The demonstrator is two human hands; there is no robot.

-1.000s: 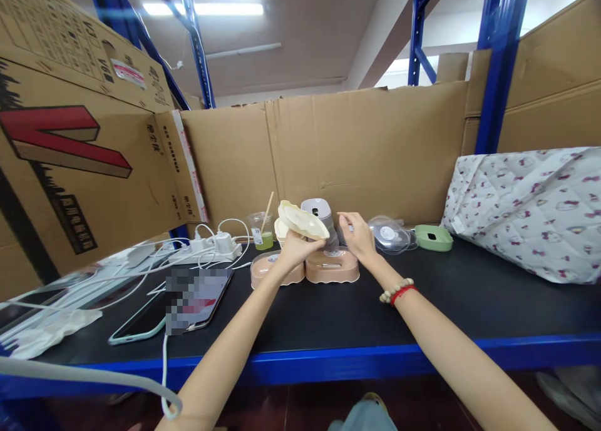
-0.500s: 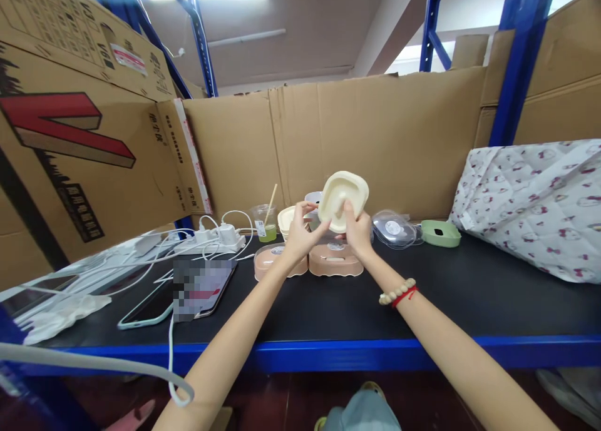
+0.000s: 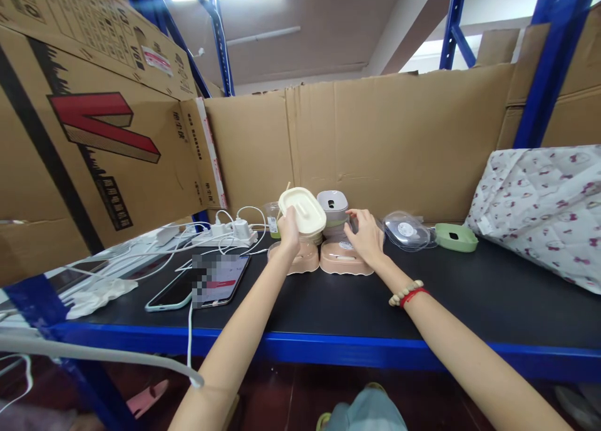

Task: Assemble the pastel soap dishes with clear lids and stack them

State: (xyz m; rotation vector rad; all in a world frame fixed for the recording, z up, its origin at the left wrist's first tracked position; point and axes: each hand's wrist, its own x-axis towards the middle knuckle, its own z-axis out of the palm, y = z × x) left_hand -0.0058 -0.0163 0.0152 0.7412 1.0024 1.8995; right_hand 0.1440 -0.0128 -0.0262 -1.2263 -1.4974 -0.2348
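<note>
1. Cream-coloured, the lid [image 3: 310, 207] is clamped in the left hand [image 3: 288, 231], thumb across its face; it is raised and tilted in front of the cream containers [image 3: 312, 239].
2. The right hand [image 3: 366, 236] has its fingers bent and parted, with nothing visible in its grasp; whether its fingertips touch the grey box [image 3: 333, 209] just beside them, I cannot tell.
3. Half a second ago the lid was further right, with the right thumb on it; now it sits to the left, and more of the grey box shows.
4. Below the hands, two pink boxes [image 3: 346, 266] stand side by side on the black shelf [image 3: 422, 312].
5. Further right lie the clear plastic lids [image 3: 404, 229], the green box [image 3: 457, 238] and a quilted bag [image 3: 544, 215].
6. Left of the lid, partly hidden, is a cup [image 3: 272, 215].
</note>
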